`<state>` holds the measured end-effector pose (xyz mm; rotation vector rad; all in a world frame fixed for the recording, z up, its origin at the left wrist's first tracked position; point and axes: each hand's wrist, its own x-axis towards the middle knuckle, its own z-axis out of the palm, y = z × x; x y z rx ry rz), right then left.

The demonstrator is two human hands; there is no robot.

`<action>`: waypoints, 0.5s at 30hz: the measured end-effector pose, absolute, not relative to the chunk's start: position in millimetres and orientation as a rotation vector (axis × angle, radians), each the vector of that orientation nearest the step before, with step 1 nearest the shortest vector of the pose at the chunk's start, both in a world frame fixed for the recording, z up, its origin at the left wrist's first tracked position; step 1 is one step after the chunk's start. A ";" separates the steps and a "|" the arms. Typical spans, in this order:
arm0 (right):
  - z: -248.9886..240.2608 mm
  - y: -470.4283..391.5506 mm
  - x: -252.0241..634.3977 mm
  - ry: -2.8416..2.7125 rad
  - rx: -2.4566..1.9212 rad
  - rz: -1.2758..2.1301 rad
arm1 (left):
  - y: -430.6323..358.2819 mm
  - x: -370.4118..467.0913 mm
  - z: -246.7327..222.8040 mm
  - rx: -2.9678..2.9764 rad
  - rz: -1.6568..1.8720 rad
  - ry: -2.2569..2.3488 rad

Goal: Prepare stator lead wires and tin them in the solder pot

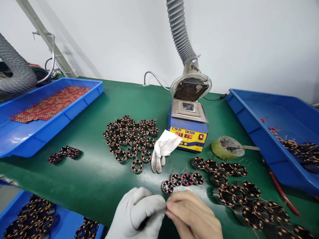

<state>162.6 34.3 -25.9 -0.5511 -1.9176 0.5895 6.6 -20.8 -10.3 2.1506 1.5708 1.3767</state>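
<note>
My left hand [138, 212], in a white glove, is closed with its fingers curled. Its fingertips meet those of my bare right hand [194, 214], which is pinched; anything between them is hidden or too small to name. Just beyond my hands stand several ring-shaped motor stators: a black one [167, 187] nearest, then a pink-marked one [187, 179] among others in a short row. A second white glove [166, 146] lies against a larger cluster of stators [132, 152]. More stators [239, 194] with loose wire ends fill the right of the green table [92, 186].
A blue and yellow solder pot [188, 136] stands under an exhaust hood [190, 88]. Right of it are a green-yellow cup [223, 152] and red-handled pliers [284, 192]. Blue trays [59, 122] [264, 146] flank the table; another blue tray [64, 222] with stators sits lower left.
</note>
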 end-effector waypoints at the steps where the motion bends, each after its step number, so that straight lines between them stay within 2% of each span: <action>1: -26.6 33.3 162.3 -1.968 -0.558 0.545 | -20.7 7.3 -10.4 2.215 1.357 1.636; 3: -29.5 30.0 161.0 -1.996 -0.650 0.727 | -20.7 8.1 -9.7 2.404 1.299 1.765; 6: -34.2 25.4 158.3 -1.672 -0.753 1.624 | -22.4 6.7 -6.6 2.595 1.232 1.824; 7: -34.8 24.7 157.8 -1.522 -0.735 1.823 | -23.2 5.9 -5.5 2.583 1.204 1.808; 8: -34.8 24.7 157.6 -1.439 -0.710 1.870 | -23.9 5.1 -4.8 2.525 1.201 1.791; 9: -34.1 25.2 157.8 -1.456 -0.702 1.783 | -24.3 4.4 -4.5 2.429 1.235 1.777; 13: -28.3 30.3 160.6 -1.752 -0.655 0.950 | -22.3 4.8 -8.7 2.088 1.394 1.583; 15: -26.4 32.7 161.3 -1.847 -0.572 0.715 | -20.2 6.0 -11.9 2.011 1.438 1.541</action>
